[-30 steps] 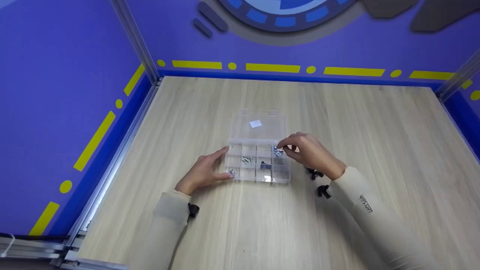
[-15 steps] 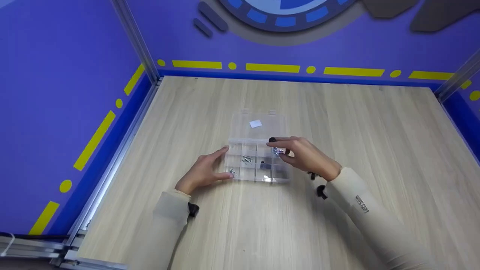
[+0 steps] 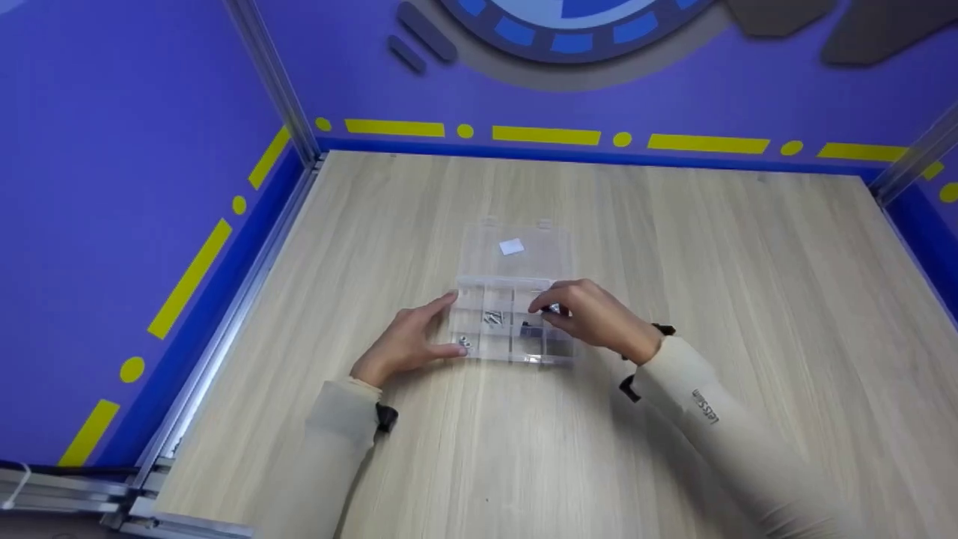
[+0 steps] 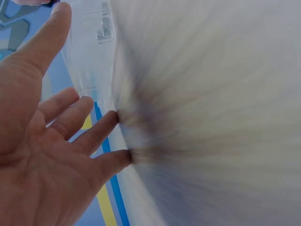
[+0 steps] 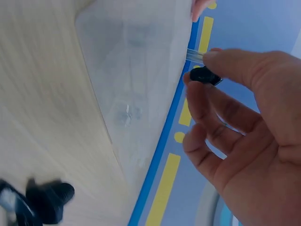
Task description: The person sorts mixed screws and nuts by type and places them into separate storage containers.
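A clear plastic compartment box (image 3: 494, 348) lies on the table with its lid (image 3: 479, 258) folded back. My left hand (image 3: 404, 340) rests against its left side, thumb at the near corner and fingers spread; in the left wrist view the fingers are nearly straight. Over the right compartments, my right hand (image 3: 599, 314) pinches a small black part (image 5: 203, 75) between thumb and fingertips; its exact kind is unclear. Silvery screws (image 3: 493, 318) lie in a middle compartment, small nuts (image 3: 464, 342) in the near left one. Another dark piece (image 3: 526, 328) sits right of the screws.
A white label (image 3: 511, 246) is on the lid. Blurred black pieces (image 5: 49, 200) show at the lower left of the right wrist view. Blue panels (image 3: 546, 97) border the wooden table (image 3: 359, 239) at the back and sides.
My right hand has come from the far right compartment, lifted the black part into sight, then moved slightly left and nearer over the box. My left hand has stayed put.
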Demonstrator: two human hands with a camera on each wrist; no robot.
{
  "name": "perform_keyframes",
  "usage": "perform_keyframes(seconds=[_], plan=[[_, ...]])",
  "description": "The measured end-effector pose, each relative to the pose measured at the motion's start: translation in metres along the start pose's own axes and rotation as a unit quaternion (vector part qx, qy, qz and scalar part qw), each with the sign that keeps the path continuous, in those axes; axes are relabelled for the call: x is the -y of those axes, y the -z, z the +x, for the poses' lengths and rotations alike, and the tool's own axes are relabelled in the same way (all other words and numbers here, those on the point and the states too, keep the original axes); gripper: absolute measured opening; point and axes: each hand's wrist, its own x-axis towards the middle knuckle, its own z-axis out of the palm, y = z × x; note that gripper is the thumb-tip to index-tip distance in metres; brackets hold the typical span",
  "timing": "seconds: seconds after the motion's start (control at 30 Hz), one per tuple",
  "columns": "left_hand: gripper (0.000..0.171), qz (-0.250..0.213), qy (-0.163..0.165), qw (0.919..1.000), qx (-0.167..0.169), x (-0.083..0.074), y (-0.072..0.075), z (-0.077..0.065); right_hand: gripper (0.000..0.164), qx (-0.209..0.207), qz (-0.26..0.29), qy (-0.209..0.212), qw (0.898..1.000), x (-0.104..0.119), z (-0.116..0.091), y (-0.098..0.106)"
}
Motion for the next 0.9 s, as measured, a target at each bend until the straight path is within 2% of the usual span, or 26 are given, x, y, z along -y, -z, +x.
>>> perform_keyframes(seconds=[0.1, 0.3, 0.6, 0.9], plan=[[0.093, 0.000, -0.003, 1.0000, -0.001, 0.000, 0.000, 0.000, 0.019, -0.008, -0.001, 0.001, 1.000, 0.001, 0.003, -0.005], [0.093, -0.002, -0.007, 1.0000, -0.001, 0.000, 0.001, 0.000, 0.026, -0.009, -0.011, 0.005, 1.000, 0.004, 0.010, -0.011], [0.095, -0.001, -0.005, 1.0000, 0.000, 0.000, 0.001, -0.001, 0.014, -0.016, -0.048, -0.007, 0.999, 0.004, 0.011, -0.019], [0.095, -0.001, 0.005, 1.0000, 0.000, 0.001, -0.001, 0.001, 0.010, -0.007, -0.040, -0.024, 0.999, 0.006, 0.013, -0.022]])
